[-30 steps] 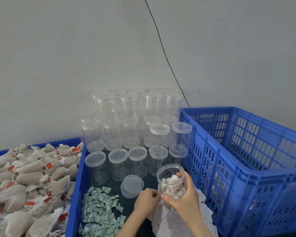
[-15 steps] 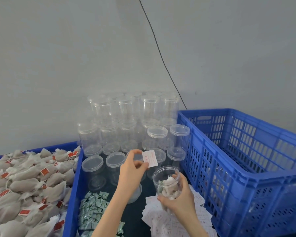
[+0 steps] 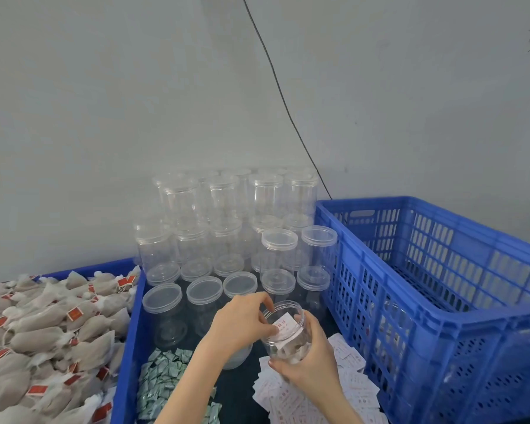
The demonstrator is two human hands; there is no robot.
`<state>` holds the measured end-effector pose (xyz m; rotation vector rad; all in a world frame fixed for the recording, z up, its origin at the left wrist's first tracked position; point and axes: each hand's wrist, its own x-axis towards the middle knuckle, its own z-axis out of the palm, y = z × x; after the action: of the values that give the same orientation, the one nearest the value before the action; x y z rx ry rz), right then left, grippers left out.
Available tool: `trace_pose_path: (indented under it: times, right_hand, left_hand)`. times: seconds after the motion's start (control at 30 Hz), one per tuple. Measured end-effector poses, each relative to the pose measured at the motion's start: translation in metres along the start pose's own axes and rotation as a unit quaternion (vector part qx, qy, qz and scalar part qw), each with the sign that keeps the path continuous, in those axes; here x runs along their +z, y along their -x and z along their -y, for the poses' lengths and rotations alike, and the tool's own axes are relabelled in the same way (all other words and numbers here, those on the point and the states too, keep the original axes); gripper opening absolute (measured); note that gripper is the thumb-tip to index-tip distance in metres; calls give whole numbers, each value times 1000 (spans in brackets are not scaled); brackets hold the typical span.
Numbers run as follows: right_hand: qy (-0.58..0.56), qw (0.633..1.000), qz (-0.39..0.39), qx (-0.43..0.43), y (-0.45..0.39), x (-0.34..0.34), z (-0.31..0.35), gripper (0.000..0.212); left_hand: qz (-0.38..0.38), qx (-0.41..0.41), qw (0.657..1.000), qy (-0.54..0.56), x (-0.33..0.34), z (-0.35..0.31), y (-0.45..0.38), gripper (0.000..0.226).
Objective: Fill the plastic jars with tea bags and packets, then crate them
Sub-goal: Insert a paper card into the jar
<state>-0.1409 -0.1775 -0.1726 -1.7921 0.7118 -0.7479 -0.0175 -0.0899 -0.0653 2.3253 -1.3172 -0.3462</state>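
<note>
**Slip going into open jar, both hands on it**

L hand (image 3: 237, 324): fingers (image 3: 265, 301) curled over the jar mouth, pinching a white printed slip (image 3: 285, 327) w/ red text, slip already inside the neck, leaning on the jar wall. R hand (image 3: 308, 359): fingers wrapped round the lower body of the open jar (image 3: 288, 335) from the right & below, holding it tilted toward the L hand, off the tray floor. Jar is clear plastic, no lid on, tea bags visible in the bottom.

Jar sits over the near-right part of the middle blue tray (image 3: 129, 347). Under the L wrist: a loose lid (image 3: 237, 359). Near edge of tray: green packets (image 3: 162, 381) at left, pile of white slips (image 3: 352, 390) at right, just beneath the R hand. Far end of tray: lidded empty jars (image 3: 227, 240), stacked in tiers against the wall.

Left tray (image 3: 83, 270): heaped w/ tea bags (image 3: 40, 341), red tags. Right: blue slatted crate (image 3: 441, 301), touching the middle tray's right side; contents can't tell. Black cable (image 3: 276, 87) runs down the wall behind.
</note>
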Motion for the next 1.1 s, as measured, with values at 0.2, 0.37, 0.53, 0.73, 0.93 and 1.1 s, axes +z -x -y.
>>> trace_pose_path:
  times: [0.2, 0.37, 0.53, 0.73, 0.93, 1.1]
  right_hand:
    - [11, 1000, 4, -9, -3, 1, 6, 94]
    - [6, 1000, 3, -16, -6, 0, 9, 92]
    - [-29, 1000, -1, -10, -10, -1, 12, 95]
    - [-54, 998, 19, -19, -15, 0, 27, 92]
    - [-95, 979, 182, -4, -34, -24, 57, 83]
    - [70, 972, 219, -38, -57, -34, 94, 87]
  left_hand:
    - [-24, 20, 999, -34, 1, -1, 0, 18]
    - [-16, 32, 999, -31, 1, 1, 2, 29]
    - [-133, 98, 983, 78, 2, 10, 0, 23]
    - [25, 64, 943, 326, 22, 23, -5, 110]
    - [-87, 24, 926, 366, 20, 26, -8, 135]
    - [-148, 10, 931, 332, 21, 14, -10, 128]
